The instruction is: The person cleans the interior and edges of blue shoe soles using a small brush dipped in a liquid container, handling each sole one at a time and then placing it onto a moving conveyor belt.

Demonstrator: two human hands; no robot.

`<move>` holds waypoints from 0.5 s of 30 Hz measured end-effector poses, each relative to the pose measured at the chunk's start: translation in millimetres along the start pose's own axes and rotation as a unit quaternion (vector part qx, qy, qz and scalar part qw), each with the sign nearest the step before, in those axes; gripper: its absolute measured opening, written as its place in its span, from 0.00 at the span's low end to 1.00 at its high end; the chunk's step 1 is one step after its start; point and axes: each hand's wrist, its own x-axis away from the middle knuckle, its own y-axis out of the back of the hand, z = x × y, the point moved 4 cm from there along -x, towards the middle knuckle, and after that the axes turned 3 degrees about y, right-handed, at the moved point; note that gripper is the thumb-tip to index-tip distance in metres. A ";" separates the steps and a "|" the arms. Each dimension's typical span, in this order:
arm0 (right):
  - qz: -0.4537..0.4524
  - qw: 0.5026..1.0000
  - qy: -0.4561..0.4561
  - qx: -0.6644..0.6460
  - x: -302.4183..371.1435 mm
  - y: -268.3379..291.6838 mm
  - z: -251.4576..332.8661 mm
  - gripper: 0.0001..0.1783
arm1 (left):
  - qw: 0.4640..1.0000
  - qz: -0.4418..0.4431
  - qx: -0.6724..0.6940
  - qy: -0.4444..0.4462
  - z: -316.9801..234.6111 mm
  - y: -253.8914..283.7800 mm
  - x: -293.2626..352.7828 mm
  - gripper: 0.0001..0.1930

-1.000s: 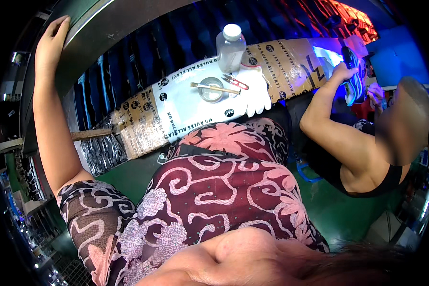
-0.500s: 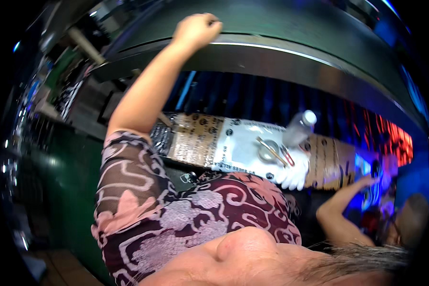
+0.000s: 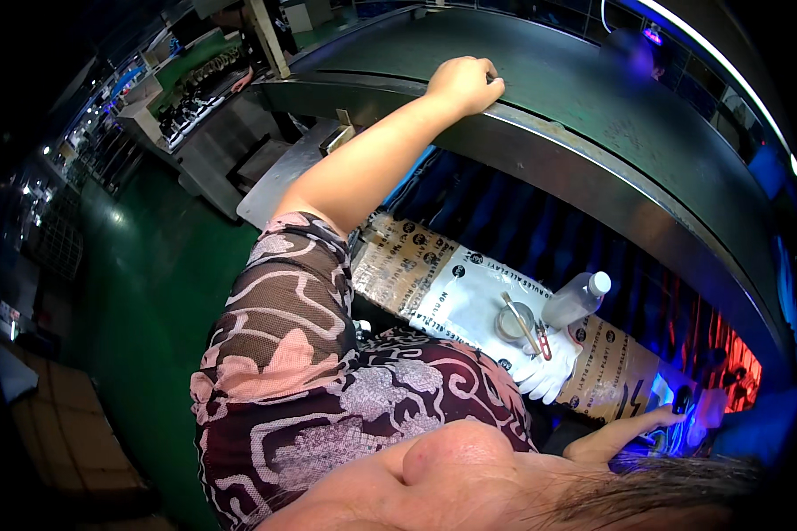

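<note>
My left hand point(image 3: 465, 87) is closed in a loose fist at the near metal edge of a green conveyor belt point(image 3: 576, 97). A small dark spot shows between its curled fingers; whether that is a held thing or shadow I cannot make out. My right hand is out of view. Below the belt, a white plastic sheet point(image 3: 469, 296) lies on a taped cardboard box point(image 3: 398, 257). On it are a round container point(image 3: 510, 324) with a brush point(image 3: 521, 320) across it, red-handled snips point(image 3: 545, 344), white gloves point(image 3: 545, 376) and a translucent bottle point(image 3: 574, 303) with a white cap.
The belt's metal side rail point(image 3: 540, 150) curves across in front of me. At the lower right a co-worker's bare arm point(image 3: 607, 435) reaches toward a blue-lit spot. Green floor point(image 3: 142, 292) and a cardboard box point(image 3: 71, 425) lie to the left, with another workbench point(image 3: 186, 115) behind.
The view has swung, so belt, box and arm appear lower and farther right. My left hand stays closed at the belt's edge. The co-worker's arm sits lower in the picture.
</note>
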 end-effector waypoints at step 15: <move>0.040 0.997 0.065 0.001 2.4 -28.1 -29.4 0.26 | 0.998 -0.006 -0.029 0.064 1.5 1.4 3.1 0.16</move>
